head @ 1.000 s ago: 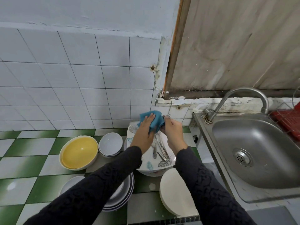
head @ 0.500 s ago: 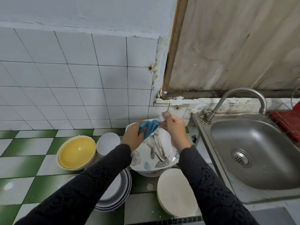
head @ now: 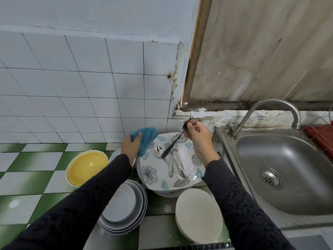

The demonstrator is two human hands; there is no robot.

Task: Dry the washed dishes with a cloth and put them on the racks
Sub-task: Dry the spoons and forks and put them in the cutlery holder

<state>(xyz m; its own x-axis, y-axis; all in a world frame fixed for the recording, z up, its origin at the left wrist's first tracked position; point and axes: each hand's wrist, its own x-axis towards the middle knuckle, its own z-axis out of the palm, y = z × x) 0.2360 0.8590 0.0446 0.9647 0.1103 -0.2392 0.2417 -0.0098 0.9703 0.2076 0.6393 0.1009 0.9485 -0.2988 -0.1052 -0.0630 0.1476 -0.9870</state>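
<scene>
Fork [head: 173, 144] diagonal, tines up, handle down-left

A steel sink [head: 288, 170] is sitting at the right end of the green-and-white tiled tabletop [head: 36, 179]. A curved faucet [head: 275, 102] is arching over it. White wall tiles [head: 72, 87] are standing behind.

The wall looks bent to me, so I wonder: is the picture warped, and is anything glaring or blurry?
Head view: the wide lens bows the white wall tiles; light is soft, with mild sheen on the steel sink basin; no marked blur.
</scene>
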